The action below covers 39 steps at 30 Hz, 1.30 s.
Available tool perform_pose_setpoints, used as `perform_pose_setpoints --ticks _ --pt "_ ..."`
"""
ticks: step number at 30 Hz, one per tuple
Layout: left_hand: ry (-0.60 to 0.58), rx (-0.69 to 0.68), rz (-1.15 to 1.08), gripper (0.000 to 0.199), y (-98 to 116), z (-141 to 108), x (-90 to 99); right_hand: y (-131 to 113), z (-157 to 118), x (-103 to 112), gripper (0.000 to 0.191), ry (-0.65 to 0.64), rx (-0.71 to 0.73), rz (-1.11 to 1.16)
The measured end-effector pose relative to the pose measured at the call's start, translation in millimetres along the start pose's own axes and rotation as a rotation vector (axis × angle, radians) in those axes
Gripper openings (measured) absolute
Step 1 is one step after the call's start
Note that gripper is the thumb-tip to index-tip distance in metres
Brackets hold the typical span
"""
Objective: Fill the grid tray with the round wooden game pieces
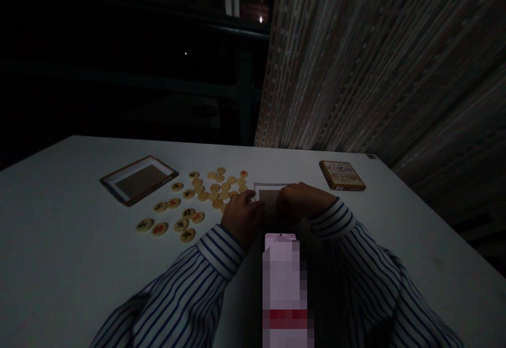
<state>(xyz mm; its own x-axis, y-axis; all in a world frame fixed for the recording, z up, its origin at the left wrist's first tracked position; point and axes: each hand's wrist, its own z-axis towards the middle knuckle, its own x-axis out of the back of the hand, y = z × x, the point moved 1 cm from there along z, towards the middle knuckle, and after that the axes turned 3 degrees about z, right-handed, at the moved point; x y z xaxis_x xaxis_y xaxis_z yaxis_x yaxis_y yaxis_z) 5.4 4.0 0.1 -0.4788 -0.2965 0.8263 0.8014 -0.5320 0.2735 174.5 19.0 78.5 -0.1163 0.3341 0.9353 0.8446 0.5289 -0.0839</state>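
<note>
A small open box [269, 185] with a white rim and brown inside stands near the middle of the white table. My left hand [242, 216] is closed on its left side, fingers curled at the edge. Over the box's right part is my right hand [302, 199], its fingers bent inward and dark; whether they hold anything is hidden. Just left of my left hand, round wooden pieces [214, 187] lie scattered, several with red or black characters facing up, others plain.
An open tray-like box [172, 175] lies at the left on the table [87, 232]. A closed printed box [343, 175] sits at the right. Close to me is a lit phone [281, 284], partly pixelated. A string curtain [336, 63] hangs behind the table's right side.
</note>
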Motion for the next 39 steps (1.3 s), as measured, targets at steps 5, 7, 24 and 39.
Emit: perform_pose_setpoints --ticks 5,7,24,39 --pt "-0.052 -0.073 0.109 0.018 14.5 -3.0 0.1 -2.8 -1.4 1.4 0.025 -0.040 -0.053 -0.009" --pt "-0.063 -0.085 0.121 0.019 18.1 -3.7 -1.0 -3.8 -1.7 1.8 0.025 -0.046 -0.047 -0.017" --pt "-0.139 -0.069 0.125 0.022 20.2 -3.5 0.0 -4.3 -2.0 0.9 0.024 -0.045 -0.040 -0.032" --pt "-0.063 -0.068 0.047 0.021 10.1 -1.0 2.6 5.5 -14.8 10.7 0.025 0.005 -0.117 -0.005"
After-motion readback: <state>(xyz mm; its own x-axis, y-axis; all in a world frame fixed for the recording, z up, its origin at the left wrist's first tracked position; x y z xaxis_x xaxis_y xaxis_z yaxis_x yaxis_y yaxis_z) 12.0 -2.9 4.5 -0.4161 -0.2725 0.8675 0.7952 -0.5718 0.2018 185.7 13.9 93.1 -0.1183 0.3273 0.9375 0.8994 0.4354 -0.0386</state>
